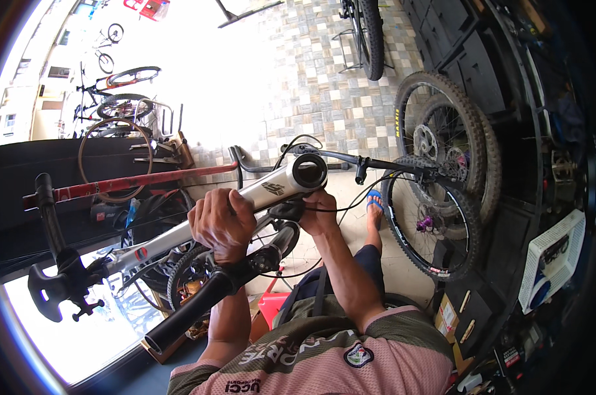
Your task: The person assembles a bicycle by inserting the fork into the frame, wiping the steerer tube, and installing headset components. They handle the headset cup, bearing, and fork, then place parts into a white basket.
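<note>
A silver bicycle frame (268,187) lies slantwise before me, the open end of its head tube (309,172) facing up. My left hand (225,220) is wrapped over the frame's tube, just behind the head tube. Under the head tube's rim, my right hand (319,210) has its fingers curled; their tips are hidden, so what they hold cannot be made out. Below both hands runs a thick black tube (199,309) with an open end. A black clamp (51,289) is at the frame's far left end. The handlebar (337,157) hangs beyond the head tube, with cables looping past my right hand.
Bicycle wheels (436,141) lean together on the right by dark cabinets (479,66). A white plastic basket (553,262) is at the right. A red bar (140,178) crosses the left side. More bicycles (123,99) stand at the far left, and another wheel (370,39) is at the far end.
</note>
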### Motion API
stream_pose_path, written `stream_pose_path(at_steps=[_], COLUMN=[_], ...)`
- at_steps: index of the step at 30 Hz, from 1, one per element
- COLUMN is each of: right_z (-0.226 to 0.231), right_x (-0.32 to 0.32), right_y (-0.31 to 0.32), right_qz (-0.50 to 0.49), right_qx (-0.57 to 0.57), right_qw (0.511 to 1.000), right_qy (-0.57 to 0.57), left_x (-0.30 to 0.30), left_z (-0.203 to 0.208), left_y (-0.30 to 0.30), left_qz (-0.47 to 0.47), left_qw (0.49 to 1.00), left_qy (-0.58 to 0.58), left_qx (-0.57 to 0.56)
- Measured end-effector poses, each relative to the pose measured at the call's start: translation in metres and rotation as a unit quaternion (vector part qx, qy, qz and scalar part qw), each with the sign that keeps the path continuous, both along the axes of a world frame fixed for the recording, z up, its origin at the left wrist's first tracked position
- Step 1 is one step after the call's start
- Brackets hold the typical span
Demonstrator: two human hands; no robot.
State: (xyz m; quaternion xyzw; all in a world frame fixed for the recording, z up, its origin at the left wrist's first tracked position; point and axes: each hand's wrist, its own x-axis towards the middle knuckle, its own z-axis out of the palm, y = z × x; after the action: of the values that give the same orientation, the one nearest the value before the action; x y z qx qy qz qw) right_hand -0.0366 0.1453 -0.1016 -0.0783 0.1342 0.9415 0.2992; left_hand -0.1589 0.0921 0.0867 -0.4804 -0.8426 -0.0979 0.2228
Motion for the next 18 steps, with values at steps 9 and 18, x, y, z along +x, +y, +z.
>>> stream_pose_path(at_steps=[9,18], right_z=[-0.008,-0.023], right_x=[-0.013,-0.007], right_y=[-0.007,-0.026], right_qz=[-0.064,-0.074], right_qx=[-0.03,0.375], right_qw=[0.995,0.858], right_qy=[0.07,-0.343], left_x=[0.001,0.006], left_z=[0.001,0.003], left_y=[-0.002,-0.002], left_qz=[0.002,0.024], left_qw=[1.0,1.0], left_qy=[0.003,-0.001], left_qx=[-0.004,-0.002])
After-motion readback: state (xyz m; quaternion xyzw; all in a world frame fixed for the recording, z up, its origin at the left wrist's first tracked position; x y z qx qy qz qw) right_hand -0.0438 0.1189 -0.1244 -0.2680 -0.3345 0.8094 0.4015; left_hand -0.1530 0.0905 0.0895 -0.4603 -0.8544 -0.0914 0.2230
